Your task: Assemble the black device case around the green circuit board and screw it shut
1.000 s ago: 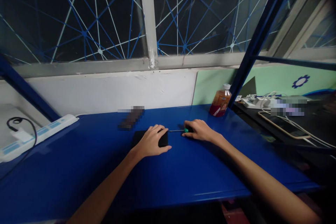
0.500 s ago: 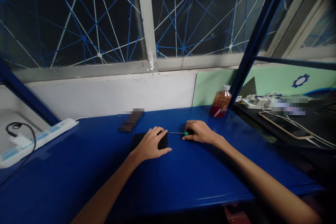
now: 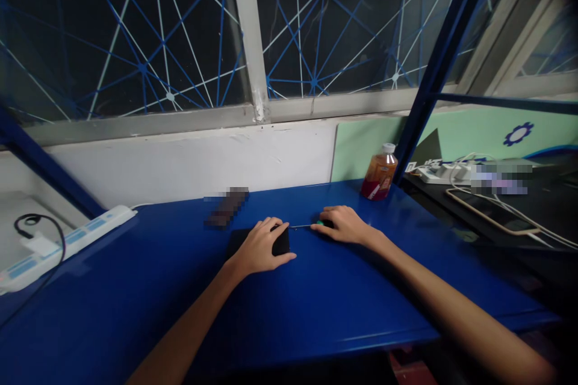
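Note:
My left hand (image 3: 261, 246) lies over a flat black box-like object (image 3: 282, 244) on the blue table, thumb along its near right side and fingers across its top. My right hand (image 3: 344, 224) is closed around a screwdriver (image 3: 301, 227) with a green handle, most of which the fingers cover. Its thin metal shaft points left, and the tip meets the right side of the black object close to my left fingertips. Whether the tip sits in a screw is too small to tell.
Behind my left hand lies a dark, blurred-out strip (image 3: 228, 207). A drink bottle (image 3: 380, 173) stands at the back right. A white power strip (image 3: 85, 234) with a black cable is on the left. On the dark surface to the right lies a phone (image 3: 492, 210) among white cables.
My right thumb has shifted slightly left and up along the screwdriver, covering more of the green handle. My left hand and the black object stay in place.

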{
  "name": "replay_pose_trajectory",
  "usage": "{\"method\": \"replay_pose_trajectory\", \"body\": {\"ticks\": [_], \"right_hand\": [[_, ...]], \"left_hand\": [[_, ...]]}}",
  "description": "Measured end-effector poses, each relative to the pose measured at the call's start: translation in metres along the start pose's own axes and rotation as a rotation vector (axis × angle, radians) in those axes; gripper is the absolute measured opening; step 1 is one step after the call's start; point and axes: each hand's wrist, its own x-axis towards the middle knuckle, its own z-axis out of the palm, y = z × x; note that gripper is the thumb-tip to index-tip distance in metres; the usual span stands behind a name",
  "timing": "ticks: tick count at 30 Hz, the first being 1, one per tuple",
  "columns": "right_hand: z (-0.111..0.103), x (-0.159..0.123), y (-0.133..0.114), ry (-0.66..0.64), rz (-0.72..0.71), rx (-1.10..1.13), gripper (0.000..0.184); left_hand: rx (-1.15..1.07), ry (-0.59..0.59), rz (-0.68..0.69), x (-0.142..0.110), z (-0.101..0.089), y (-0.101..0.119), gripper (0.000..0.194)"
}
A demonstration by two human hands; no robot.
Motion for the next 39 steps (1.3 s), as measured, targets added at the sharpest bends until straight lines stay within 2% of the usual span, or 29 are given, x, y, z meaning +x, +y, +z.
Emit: {"method": "replay_pose_trajectory", "body": {"ticks": [6, 9, 13, 16, 27, 35, 39], "right_hand": [[0.007, 0.002, 0.0, -0.019, 0.054, -0.032, 0.045], [0.008, 0.002, -0.002, -0.036, 0.063, -0.025, 0.043], [0.007, 0.001, -0.005, -0.066, 0.093, -0.029, 0.051], [0.006, 0.001, -0.005, -0.062, 0.089, -0.022, 0.055], [0.002, 0.0, 0.0, -0.035, 0.106, 0.001, 0.052], [-0.004, 0.0, -0.002, -0.031, 0.103, 0.032, 0.05], [-0.009, -0.001, 0.004, -0.006, 0.104, 0.025, 0.051]], "left_hand": [[0.009, -0.017, 0.0, 0.001, -0.004, 0.005, 0.073], [-0.003, -0.023, 0.031, 0.001, -0.008, 0.008, 0.063], [-0.003, -0.035, 0.078, 0.002, -0.011, 0.01, 0.051], [0.007, -0.045, 0.106, 0.002, -0.01, 0.01, 0.054], [0.042, -0.013, 0.168, 0.002, -0.007, 0.011, 0.062], [0.034, 0.01, 0.155, 0.004, -0.007, 0.015, 0.063], [0.04, -0.019, 0.133, 0.003, -0.007, 0.013, 0.067]]}}
